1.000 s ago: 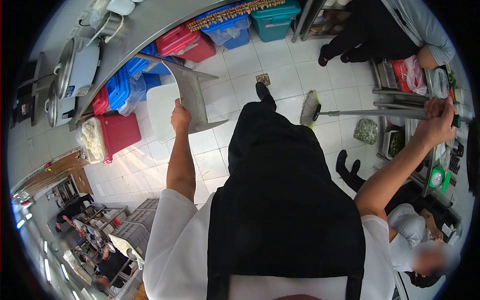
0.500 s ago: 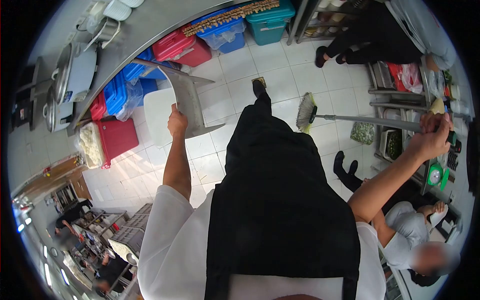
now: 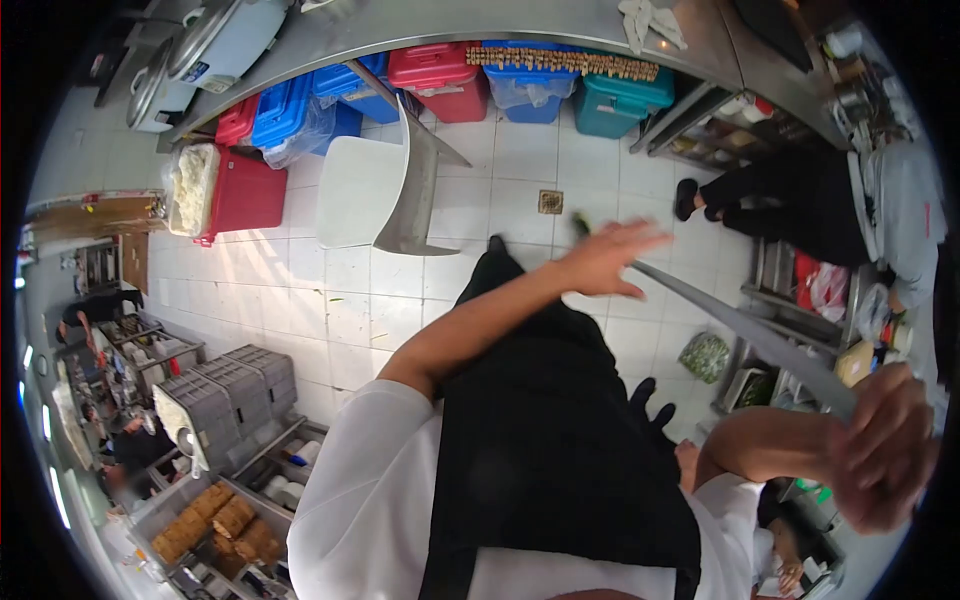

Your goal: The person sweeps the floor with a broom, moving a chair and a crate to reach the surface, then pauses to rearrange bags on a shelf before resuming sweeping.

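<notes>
My right hand [image 3: 885,450], out at the right, is wrapped round the grey handle [image 3: 750,325] of a broom. The handle slants away across the tiled floor toward my left hand. My left hand [image 3: 612,258] is stretched across my body with its fingers spread, right over the far part of the handle in this view. It hides most of the broom head; only a bit of its green end shows beyond the wrist. A white plastic chair [image 3: 362,190] stands to the left, apart from both hands.
Red, blue and teal lidded bins [image 3: 625,105] line the floor under a steel counter [image 3: 420,30]. A square floor drain [image 3: 550,202] lies ahead. At right, a person in dark trousers [image 3: 790,195] stands by shelves, near a bag of greens [image 3: 705,357]. Grey crates [image 3: 225,395] are at lower left.
My left hand has let go of the chair's back and swung right toward the broom handle. My right hand has come lower and closer with the broom. The view has shifted.
</notes>
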A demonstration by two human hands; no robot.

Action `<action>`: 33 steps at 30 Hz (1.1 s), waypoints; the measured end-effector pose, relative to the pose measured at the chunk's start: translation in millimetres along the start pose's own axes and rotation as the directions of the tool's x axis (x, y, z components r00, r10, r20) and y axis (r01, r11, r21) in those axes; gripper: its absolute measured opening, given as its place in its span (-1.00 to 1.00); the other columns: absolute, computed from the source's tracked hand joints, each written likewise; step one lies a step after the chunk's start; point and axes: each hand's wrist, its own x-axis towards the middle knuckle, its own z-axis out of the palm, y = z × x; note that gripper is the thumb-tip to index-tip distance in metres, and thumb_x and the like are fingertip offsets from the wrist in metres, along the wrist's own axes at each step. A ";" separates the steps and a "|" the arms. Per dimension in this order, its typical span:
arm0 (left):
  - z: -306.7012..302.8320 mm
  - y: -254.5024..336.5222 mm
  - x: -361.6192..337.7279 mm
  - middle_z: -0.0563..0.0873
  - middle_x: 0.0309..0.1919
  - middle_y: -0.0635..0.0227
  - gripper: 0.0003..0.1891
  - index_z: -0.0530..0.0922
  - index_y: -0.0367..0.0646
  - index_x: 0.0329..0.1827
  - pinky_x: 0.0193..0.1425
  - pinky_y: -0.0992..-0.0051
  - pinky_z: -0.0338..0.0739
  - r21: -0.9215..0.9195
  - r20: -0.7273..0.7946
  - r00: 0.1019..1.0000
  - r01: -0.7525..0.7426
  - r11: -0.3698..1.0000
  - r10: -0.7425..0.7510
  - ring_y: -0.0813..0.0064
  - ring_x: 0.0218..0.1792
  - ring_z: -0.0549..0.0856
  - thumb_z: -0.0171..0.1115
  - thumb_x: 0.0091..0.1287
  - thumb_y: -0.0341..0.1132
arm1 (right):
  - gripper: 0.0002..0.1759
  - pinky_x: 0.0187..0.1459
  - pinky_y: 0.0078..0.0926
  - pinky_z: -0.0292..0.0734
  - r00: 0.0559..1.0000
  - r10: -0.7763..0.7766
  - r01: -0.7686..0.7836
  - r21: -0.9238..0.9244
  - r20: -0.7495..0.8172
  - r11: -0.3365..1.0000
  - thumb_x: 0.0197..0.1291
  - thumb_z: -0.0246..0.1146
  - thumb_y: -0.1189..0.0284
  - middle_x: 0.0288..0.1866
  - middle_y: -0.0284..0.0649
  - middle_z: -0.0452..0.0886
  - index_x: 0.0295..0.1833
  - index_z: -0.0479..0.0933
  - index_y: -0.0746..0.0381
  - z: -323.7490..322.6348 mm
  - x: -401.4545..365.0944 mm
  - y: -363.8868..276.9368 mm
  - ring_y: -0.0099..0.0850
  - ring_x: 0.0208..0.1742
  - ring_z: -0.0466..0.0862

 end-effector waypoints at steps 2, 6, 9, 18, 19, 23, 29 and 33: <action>2.9 7.1 28.3 0.59 0.31 0.03 -0.35 0.53 0.01 0.39 0.43 0.14 0.38 -0.182 -0.144 0.984 -0.132 0.974 0.106 0.02 0.43 0.49 0.49 0.25 -0.04 | -0.77 -0.54 -0.60 0.36 0.987 -0.123 0.119 0.043 0.108 0.992 0.27 0.22 0.43 -0.70 -0.38 0.40 -0.46 0.40 0.15 16.9 9.8 6.4 -0.55 -0.71 0.37; -7.1 -75.6 32.7 0.65 -0.51 0.15 -0.64 0.52 -0.20 -0.54 -0.16 0.16 0.56 -0.202 -0.545 0.799 0.167 0.965 -0.253 0.04 -0.31 0.69 0.39 0.35 -0.21 | -0.81 -0.51 -0.45 0.47 0.998 -0.051 0.048 -0.097 -0.026 0.994 0.15 0.20 0.41 -0.59 -0.29 0.53 -0.47 0.42 0.22 75.7 -14.0 59.7 -0.38 -0.59 0.55; -12.4 -170.3 -5.3 0.65 -0.44 0.05 -0.65 0.51 -0.22 -0.51 -0.14 0.07 0.54 -0.171 -0.608 0.735 0.249 0.953 -0.301 -0.06 -0.28 0.66 0.39 0.33 -0.19 | -0.83 -0.51 -0.43 0.36 0.963 0.270 -0.267 -0.108 0.012 0.958 0.22 0.17 0.43 -0.52 -0.23 0.51 -0.38 0.48 0.31 136.8 -48.6 130.4 -0.33 -0.57 0.51; 27.8 -143.4 -136.5 0.74 -0.35 0.04 -0.83 0.67 -0.15 -0.48 0.08 0.09 0.60 -0.098 -0.580 0.648 0.545 0.833 -0.493 -0.04 -0.15 0.70 0.32 0.18 -0.26 | -0.88 -0.48 -0.41 0.22 0.880 0.463 -0.412 0.318 -0.105 0.854 0.32 0.12 0.46 -0.60 -0.34 0.34 -0.25 0.43 0.29 187.2 -58.9 122.7 -0.53 -0.61 0.28; 25.4 -139.1 -141.3 0.74 -0.41 0.11 -0.87 0.68 -0.12 -0.52 0.06 0.08 0.61 -0.097 -0.555 0.659 0.555 0.826 -0.508 -0.03 -0.15 0.70 0.34 0.09 -0.27 | -0.86 -0.48 -0.39 0.23 0.876 0.453 -0.401 0.273 -0.166 0.875 0.34 0.09 0.43 -0.61 -0.36 0.30 -0.23 0.42 0.29 184.4 -58.7 120.1 -0.53 -0.60 0.25; 4.8 -90.3 -121.7 0.75 -0.41 0.11 -0.82 0.71 -0.13 -0.49 -0.01 0.06 0.62 -0.049 -0.286 0.836 0.475 0.879 -0.468 -0.06 -0.19 0.72 0.36 -0.01 -0.20 | -0.81 -0.56 -0.47 0.21 0.860 0.311 -0.321 0.045 -0.405 0.946 0.34 0.05 0.35 -0.70 -0.39 0.16 -0.29 0.37 0.23 167.7 -40.4 49.3 -0.56 -0.68 0.18; -1.1 -27.8 -193.1 0.66 -0.57 0.01 -0.71 0.61 -0.17 -0.62 -0.18 0.04 0.56 -0.267 -0.111 0.973 0.165 0.949 -0.201 -0.13 -0.37 0.67 0.33 0.09 -0.14 | -0.78 -0.58 -0.50 0.19 0.987 0.138 -0.115 0.234 -0.086 0.965 0.42 0.04 0.30 -0.72 -0.36 0.20 -0.20 0.38 0.23 256.4 -21.1 -7.9 -0.57 -0.68 0.24; 8.8 -87.4 -316.4 0.65 -0.56 -0.03 -0.67 0.59 -0.22 -0.62 -0.22 0.03 0.55 -0.275 -0.036 0.919 0.368 0.888 -0.392 -0.15 -0.40 0.65 0.32 0.12 -0.13 | -0.81 -0.59 -0.50 0.16 0.911 0.407 -0.392 0.175 -0.064 0.903 0.48 -0.01 0.40 -0.65 -0.32 0.26 -0.02 0.41 0.30 332.3 -50.8 34.2 -0.54 -0.65 0.23</action>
